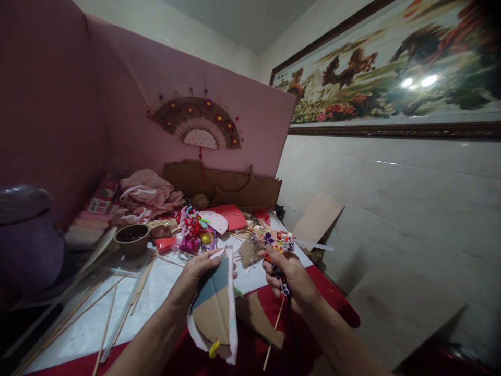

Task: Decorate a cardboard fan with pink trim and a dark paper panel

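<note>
Left hand [195, 275] pinched the fabric-edged cardboard [214, 309] by its top, keeping it off the messy table [90, 326] (looked that way anyway), while right hand [290, 275] gripped the floral stick [278, 241].

Matt cardboard piece [213, 313] edged in white cloth; thin wooden stick [276, 326]; glossy ribbons [191, 230]; matt brown bowl [132, 239].

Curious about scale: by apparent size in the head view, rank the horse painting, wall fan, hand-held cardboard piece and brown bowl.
1. horse painting
2. wall fan and cardboard piece: alike; the piece is nearer the camera, so unranked
3. brown bowl
</note>
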`<state>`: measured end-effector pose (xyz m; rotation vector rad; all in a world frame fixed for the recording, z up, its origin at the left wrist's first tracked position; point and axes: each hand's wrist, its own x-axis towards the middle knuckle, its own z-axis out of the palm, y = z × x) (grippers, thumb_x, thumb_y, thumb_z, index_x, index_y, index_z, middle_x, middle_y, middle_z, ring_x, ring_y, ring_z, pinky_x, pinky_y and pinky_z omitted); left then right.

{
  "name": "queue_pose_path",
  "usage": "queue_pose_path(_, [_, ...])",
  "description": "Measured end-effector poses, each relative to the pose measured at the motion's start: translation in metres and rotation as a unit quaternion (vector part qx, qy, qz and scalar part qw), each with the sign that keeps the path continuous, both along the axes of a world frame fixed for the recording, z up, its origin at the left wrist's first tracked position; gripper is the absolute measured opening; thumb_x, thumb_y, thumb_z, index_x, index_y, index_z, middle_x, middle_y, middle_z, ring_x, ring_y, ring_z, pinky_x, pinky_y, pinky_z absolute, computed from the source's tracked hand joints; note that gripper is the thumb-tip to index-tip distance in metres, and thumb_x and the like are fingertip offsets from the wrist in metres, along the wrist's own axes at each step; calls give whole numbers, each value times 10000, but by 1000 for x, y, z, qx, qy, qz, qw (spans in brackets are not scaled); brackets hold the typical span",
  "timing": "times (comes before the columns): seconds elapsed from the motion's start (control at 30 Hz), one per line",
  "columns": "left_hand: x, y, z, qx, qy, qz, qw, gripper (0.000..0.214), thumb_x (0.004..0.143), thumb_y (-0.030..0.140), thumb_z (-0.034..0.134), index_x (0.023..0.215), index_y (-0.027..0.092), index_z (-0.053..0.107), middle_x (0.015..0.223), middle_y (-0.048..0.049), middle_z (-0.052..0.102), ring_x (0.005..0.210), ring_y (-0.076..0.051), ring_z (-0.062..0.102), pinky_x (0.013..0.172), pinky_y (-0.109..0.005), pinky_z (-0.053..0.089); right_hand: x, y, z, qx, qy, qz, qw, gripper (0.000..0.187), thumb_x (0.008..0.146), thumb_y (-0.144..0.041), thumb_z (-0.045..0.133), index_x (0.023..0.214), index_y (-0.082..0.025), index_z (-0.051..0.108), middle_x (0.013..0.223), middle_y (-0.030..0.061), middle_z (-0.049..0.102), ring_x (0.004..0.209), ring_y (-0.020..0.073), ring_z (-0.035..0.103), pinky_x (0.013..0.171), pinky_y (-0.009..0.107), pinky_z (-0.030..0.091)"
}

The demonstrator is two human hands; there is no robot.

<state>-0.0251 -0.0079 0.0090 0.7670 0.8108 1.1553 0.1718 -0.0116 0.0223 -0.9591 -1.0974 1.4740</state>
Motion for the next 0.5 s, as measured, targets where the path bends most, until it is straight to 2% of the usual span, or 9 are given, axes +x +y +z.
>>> queue_pose_path(0.1, [0,3,-5,10,-3,17,1000,448,643,155,657,1075,82,561,676,-95,704,592,-236,678,545,-300,530,16,17,-6,33,-42,-65,996,431,646,-537,684,797,-159,542,563,-69,451,348,26,336,274,136,295])
queue_pose_path(0.17, [0,4,-7,12,-4,31,999,455,638,141,652,1080,78,560,660,-88,702,572,-232,675,536,-298,528,32,30,-13,72,-114,-109,985,434,649,-567,659,704,-174,483,552,-68,440,345,31,321,282,152,291])
queue_pose_path(0.27, [1,4,-7,9,-7,38,999,447,642,139,646,1076,77,556,659,-91,703,573,-234,675,543,-306,528,55,46,-25,127,-281,-128,942,383,794,-560,472,723,-184,477,541,-50,443,384,80,385,339,193,331])
queue_pose_path(0.3, [1,4,-7,8,-6,38,999,442,646,140,644,1075,80,555,662,-92,703,576,-234,675,546,-309,529,61,49,-28,142,-306,-132,932,339,806,-519,473,766,-183,502,578,-29,489,442,106,451,392,212,377])
queue_pose_path(0.37, [1,2,-4,7,-2,42,999,427,652,141,640,1068,91,557,659,-87,704,568,-226,671,540,-304,525,67,54,-36,193,-402,-121,887,253,817,-404,489,923,-180,539,794,46,609,691,177,582,594,274,466])
queue_pose_path(0.4, [1,1,-3,6,3,47,999,413,651,138,642,1055,95,565,654,-83,704,556,-214,665,531,-290,519,68,55,-39,213,-453,-109,858,266,820,-350,482,1014,-176,532,943,85,624,840,209,594,709,311,467])
queue_pose_path(0.47, [0,0,0,11,16,60,998,381,644,133,654,1018,102,586,652,-73,706,531,-180,650,512,-248,500,66,59,-47,235,-552,-78,796,365,837,-284,438,1181,-164,467,1199,137,550,1055,245,542,868,366,413])
queue_pose_path(0.5, [0,-1,1,17,22,64,998,370,638,133,665,1001,105,598,657,-68,708,522,-163,642,505,-228,488,64,61,-50,236,-581,-64,776,414,843,-270,424,1241,-158,422,1276,146,498,1111,251,513,904,378,390])
